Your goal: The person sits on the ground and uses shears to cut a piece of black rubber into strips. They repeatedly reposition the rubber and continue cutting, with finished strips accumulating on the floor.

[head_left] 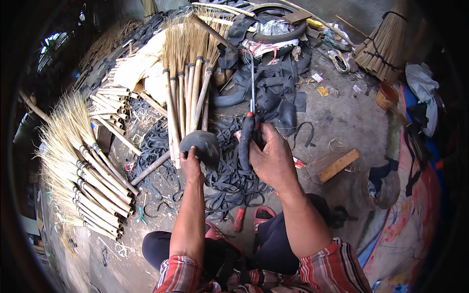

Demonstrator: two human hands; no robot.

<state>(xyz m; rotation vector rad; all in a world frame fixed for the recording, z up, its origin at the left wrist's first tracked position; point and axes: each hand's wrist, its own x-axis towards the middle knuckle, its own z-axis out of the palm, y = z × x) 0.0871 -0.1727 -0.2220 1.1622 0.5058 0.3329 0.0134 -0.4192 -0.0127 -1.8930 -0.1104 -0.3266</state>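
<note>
My left hand (pixel 192 166) pinches the lower left edge of a curved piece of black rubber sheet (pixel 204 148), thumb on top. To its right, my right hand (pixel 274 157) grips a pair of long-bladed scissors (pixel 246 141) by handles wrapped in black. Their blades point away from me, look almost closed, and stand apart from the rubber. Beneath both hands lies a tangled heap of black rubber strips (pixel 232 188). Just beyond the left hand, several straw brooms (pixel 188 93) with wooden handles lie with their bristles pointing away.
More brooms (pixel 100 188) lie fanned out at the left, near a stack of cut bamboo handles (pixel 110 105). Flattened rubber tubes (pixel 276 93) and a tyre (pixel 281 35) lie at the back. On the right are a wooden block (pixel 338 166), a wire coil (pixel 388 190) and a large straw bundle (pixel 382 46).
</note>
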